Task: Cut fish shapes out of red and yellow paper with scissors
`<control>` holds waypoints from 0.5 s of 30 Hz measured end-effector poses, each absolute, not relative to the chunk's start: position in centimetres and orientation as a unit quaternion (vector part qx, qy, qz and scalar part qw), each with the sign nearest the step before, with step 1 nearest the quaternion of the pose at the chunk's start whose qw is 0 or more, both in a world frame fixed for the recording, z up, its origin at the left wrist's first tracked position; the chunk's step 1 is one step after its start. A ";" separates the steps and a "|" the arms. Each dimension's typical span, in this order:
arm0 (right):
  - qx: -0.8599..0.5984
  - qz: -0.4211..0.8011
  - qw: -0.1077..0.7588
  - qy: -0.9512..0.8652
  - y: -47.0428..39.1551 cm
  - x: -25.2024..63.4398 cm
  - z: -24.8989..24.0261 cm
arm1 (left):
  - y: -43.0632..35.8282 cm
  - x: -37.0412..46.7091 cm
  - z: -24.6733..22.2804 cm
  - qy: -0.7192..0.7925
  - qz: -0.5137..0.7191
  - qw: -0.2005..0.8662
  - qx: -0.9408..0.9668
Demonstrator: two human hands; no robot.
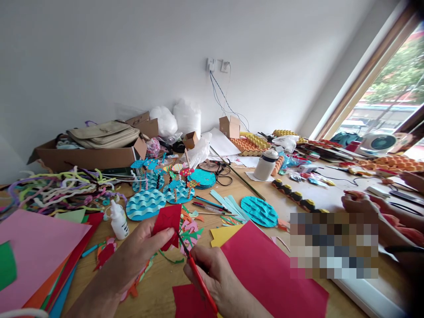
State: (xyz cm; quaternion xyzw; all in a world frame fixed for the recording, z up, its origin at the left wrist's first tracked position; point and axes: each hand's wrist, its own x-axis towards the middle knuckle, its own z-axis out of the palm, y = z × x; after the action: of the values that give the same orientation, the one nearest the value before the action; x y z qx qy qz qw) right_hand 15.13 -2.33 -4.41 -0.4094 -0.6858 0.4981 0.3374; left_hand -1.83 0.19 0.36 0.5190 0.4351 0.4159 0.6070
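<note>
A small piece of dark red paper (pixel 169 219) is pinched between the thumb and fingers of my left hand (pixel 145 245), with faint lines drawn on it. Red-handled scissors (pixel 200 279) are in my right hand (pixel 217 274), and their dark blades meet the paper's lower right edge. Another red paper piece (pixel 187 300) lies beneath my right hand. Beside that hand is a large crimson sheet (pixel 268 274) over a yellow sheet (pixel 225 235). Colourful paper scraps (pixel 190 232) are scattered behind the scissors.
A white glue bottle (pixel 118 221) stands left, near stacked coloured paper (pixel 36 260) and pipe cleaners (pixel 62 190). Blue wavy discs (pixel 145 205) and a blue textured disc (pixel 259 211) lie further back. Another person's hands (pixel 359 205) are at the right. A white bottle (pixel 266 165) stands behind.
</note>
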 end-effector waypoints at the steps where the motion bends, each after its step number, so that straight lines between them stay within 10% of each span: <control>1: -0.410 0.497 0.337 -0.686 -2.3 15.1 -4.5 | 0.2 -1.8 0.4 0.433 0.417 0.610 0.516; 15: -0.417 0.493 0.336 -0.686 -2.3 15.1 -4.3 | 0.2 -1.6 0.3 0.415 0.452 0.630 0.477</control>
State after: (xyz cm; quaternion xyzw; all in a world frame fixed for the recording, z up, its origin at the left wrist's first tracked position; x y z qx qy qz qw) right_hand 15.10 -2.31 -4.26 -0.4165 -0.6864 0.4927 0.3356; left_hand -1.58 0.17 0.31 0.4767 0.4146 0.4519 0.6298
